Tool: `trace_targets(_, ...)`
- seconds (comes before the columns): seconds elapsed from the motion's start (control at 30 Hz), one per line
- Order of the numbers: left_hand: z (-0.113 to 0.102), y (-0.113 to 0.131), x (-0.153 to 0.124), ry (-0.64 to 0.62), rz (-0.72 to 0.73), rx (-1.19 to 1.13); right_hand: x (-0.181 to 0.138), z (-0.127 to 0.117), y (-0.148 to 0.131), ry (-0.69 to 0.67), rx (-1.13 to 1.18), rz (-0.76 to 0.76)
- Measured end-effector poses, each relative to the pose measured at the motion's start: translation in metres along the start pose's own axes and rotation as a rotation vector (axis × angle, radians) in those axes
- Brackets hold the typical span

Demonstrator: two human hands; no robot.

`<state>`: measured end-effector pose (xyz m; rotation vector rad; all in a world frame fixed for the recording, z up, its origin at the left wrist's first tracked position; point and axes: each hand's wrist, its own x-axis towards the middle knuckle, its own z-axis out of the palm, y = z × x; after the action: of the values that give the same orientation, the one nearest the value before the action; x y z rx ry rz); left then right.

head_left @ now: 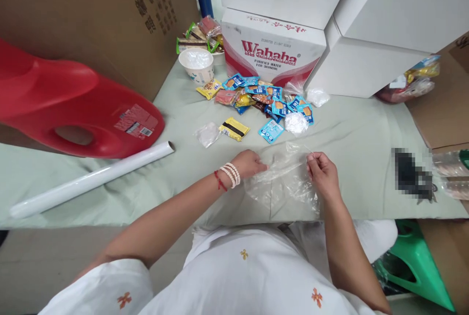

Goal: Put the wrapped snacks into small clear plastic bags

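Observation:
A clear plastic bag [280, 178] is spread between my two hands, just above or on the green cloth. My left hand [250, 164], with bead bracelets and a red cord at its wrist, pinches the bag's left side. At the upper right corner, my right hand [323, 172] has its fingers closed on the same bag. Beyond it lie a yellow packet [234, 129], a light blue packet [271, 131] and crumpled clear plastic [207, 134]. Farther back is a pile of small snack packets [256, 95], with a balled-up clear bag [296, 123] at its front.
A red jug [91, 105] and a white roll [91, 180] lie at the left. Paper bowls [198, 73], one with snacks, stand behind. A Wahaha carton [271, 51] and white boxes [366, 66] block the back. A green stool [421, 266] sits below right.

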<state>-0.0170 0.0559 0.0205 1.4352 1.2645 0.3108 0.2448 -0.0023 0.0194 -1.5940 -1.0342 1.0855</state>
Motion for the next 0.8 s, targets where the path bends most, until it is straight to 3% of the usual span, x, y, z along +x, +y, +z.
trace_targets(0.07, 0.003, -0.001, 0.001, 0.022, 0.008, -0.163, 0.001, -0.003, 0.003, 0.029, -0.002, -0.018)
trace_targets(0.23, 0.007, -0.011, -0.002, 0.522, 0.083, -0.572, 0.003, -0.006, 0.018, 0.115, 0.047, 0.025)
trace_targets(0.37, 0.010, -0.013, -0.003, 0.693, 0.137, -0.644, 0.008, -0.002, 0.027, 0.128, -0.003, 0.057)
trace_targets(0.47, 0.014, -0.004, -0.006, 0.626, 0.074, -0.694, 0.013, 0.002, 0.026, 0.138, -0.073, 0.069)
trace_targets(0.57, 0.014, 0.007, -0.011, 0.411, -0.098, -0.609, 0.020, 0.002, 0.020, 0.135, -0.092, 0.092)
trace_targets(0.7, 0.004, 0.008, -0.015, 0.132, -0.217, -0.489, 0.030, -0.008, 0.017, 0.077, -0.101, 0.141)
trace_targets(0.8, -0.010, -0.002, -0.013, 0.074, -0.257, -0.399, 0.035, -0.017, 0.017, -0.008, -0.090, 0.177)
